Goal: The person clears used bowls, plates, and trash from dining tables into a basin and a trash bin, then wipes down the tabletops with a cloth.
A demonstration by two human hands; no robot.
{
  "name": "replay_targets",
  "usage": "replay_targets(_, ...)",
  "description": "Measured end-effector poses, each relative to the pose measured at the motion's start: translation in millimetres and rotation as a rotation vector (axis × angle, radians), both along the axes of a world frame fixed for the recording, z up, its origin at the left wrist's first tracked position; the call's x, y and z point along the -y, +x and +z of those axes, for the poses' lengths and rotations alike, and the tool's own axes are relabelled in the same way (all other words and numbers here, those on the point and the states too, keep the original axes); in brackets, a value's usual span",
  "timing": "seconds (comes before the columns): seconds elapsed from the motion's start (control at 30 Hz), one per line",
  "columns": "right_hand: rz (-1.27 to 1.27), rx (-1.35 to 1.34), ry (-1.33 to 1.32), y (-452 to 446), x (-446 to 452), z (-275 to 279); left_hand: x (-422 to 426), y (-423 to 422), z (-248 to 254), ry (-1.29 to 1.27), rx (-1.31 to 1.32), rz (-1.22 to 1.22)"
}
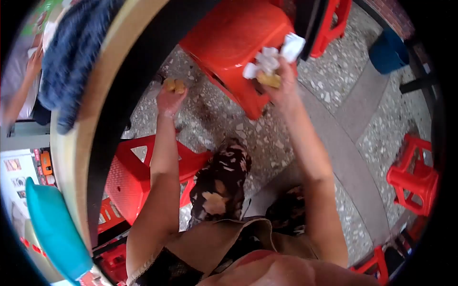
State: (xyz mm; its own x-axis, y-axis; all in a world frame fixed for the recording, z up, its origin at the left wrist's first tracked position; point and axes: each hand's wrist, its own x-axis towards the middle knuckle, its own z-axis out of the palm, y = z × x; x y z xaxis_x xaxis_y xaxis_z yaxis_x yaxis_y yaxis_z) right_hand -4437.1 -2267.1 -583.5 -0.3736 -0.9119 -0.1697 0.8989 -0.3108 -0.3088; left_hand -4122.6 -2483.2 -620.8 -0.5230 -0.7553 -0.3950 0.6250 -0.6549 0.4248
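Note:
My left hand [171, 101] is closed around two small yellow-brown lumps [173, 86], whose kind I cannot make out. It hangs above the speckled floor, close to the dark table edge. Over the corner of a red plastic stool [238, 31], my right hand [285, 83] is closed on crumpled white tissues [268, 59]. Another yellow-brown piece [270, 80] shows at the fingers of that hand. Whether the right hand touches the stool cannot be made out.
A wooden-edged table [71, 157] curves along the left, with a dark blue fuzzy cloth [76, 57] and a teal basin [55, 229]. Another person's arm [21, 95] is beyond it. Red stools [415, 176] stand at right and under the table. A blue bucket [389, 51] sits upper right.

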Motion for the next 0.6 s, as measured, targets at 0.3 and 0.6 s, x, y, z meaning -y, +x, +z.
replay_targets(0.3, -0.446, -0.008, 0.464, -40.4, -229.1, 15.0, 103.4, -110.3, -50.6, -0.29, -0.199, -0.321)
replay_targets(0.6, -0.828, -0.05, 0.597, -40.8, -357.4, -9.1, 172.9, -161.2, -33.6, -0.255, -0.089, 0.009)
